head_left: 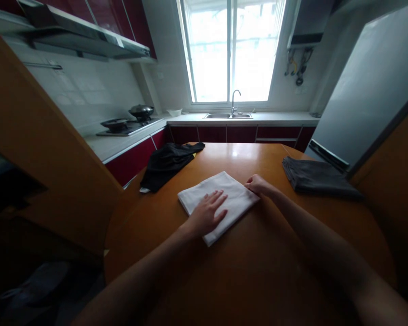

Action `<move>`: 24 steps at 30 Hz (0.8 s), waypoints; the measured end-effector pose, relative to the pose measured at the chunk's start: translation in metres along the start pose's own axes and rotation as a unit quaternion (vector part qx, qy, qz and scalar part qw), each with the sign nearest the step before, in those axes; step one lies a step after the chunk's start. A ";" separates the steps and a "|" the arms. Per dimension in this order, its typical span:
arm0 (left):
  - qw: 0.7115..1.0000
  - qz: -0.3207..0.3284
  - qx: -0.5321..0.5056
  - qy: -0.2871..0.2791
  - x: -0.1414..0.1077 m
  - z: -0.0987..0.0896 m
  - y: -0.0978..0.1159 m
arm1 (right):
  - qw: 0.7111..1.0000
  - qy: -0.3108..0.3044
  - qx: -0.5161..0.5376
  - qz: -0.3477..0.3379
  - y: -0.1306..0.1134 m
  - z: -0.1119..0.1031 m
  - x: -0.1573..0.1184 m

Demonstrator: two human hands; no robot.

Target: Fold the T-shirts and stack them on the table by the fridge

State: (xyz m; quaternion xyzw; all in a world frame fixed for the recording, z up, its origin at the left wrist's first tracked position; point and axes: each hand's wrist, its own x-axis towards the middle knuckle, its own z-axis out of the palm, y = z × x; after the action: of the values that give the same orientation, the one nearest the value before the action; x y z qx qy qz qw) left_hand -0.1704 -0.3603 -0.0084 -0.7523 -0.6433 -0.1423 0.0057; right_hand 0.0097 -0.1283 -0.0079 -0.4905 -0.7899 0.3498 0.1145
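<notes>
On a wooden kitchen table (139, 235), see folded white cloth (236, 197) between black garment (168, 160) and grey cloth (319, 176). Rests on it with left hand (207, 212) spread wide; has right hand (258, 184) curled narrow at its far-right edge, cannot tell whether pinching.

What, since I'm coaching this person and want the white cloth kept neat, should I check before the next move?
1. Left hand steadying the white cloth: ok, it lies palm down on top, fingers spread.
2. Right hand at the edge: ok, its curled fingers are at the cloth's far right edge, near the right corner.
3. Right hand's pinch secure: cannot tell, the fingertips are too small to judge.
4. Cloth fully on the wooden table: ok, all of it lies within the tabletop.
5. Clear of the black garment and dark gray folded cloth: ok, both lie apart from it.
6. Inner layers aligned: cannot tell, they are hidden.
</notes>
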 end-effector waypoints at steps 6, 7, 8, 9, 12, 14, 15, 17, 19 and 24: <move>0.991 0.046 -0.025 -0.127 -0.003 0.011 0.020 | 0.992 -0.113 0.044 0.042 -0.004 -0.009 0.013; 0.991 0.042 -0.032 -0.119 0.000 0.009 0.017 | 0.989 -0.131 0.055 0.047 -0.005 -0.011 0.015; 0.993 0.036 -0.037 -0.105 0.006 0.007 0.012 | 0.985 -0.151 0.069 0.051 -0.005 -0.013 0.016; 0.996 0.027 -0.036 -0.082 0.014 0.005 0.007 | 0.980 -0.173 0.086 0.054 -0.005 -0.014 0.017; 0.999 -0.029 0.006 -0.014 0.043 0.006 -0.015 | 0.960 -0.241 0.136 0.053 -0.005 -0.018 0.017; 0.996 -0.080 0.040 -0.012 0.060 0.013 -0.031 | 0.943 -0.281 0.172 0.048 -0.005 -0.019 0.015; 0.994 -0.096 0.048 -0.025 0.066 0.018 -0.038 | 0.933 -0.300 0.195 0.049 -0.005 -0.018 0.015; 0.992 -0.107 0.050 -0.051 0.071 0.027 -0.049 | 0.908 -0.332 0.247 0.058 -0.004 -0.016 0.016; 0.992 -0.103 0.044 -0.056 0.071 0.033 -0.056 | 0.885 -0.354 0.292 0.073 -0.002 -0.013 0.017; 0.992 -0.121 -0.027 0.004 0.074 0.030 -0.058 | 0.851 -0.368 0.363 0.091 0.003 -0.007 0.018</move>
State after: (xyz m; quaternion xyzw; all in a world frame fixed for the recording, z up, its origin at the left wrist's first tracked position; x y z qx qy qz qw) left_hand -0.2105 -0.2729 -0.0306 -0.6685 -0.7252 -0.1623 -0.0291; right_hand 0.0066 -0.1091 -0.0073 -0.3190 -0.5431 0.7753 -0.0468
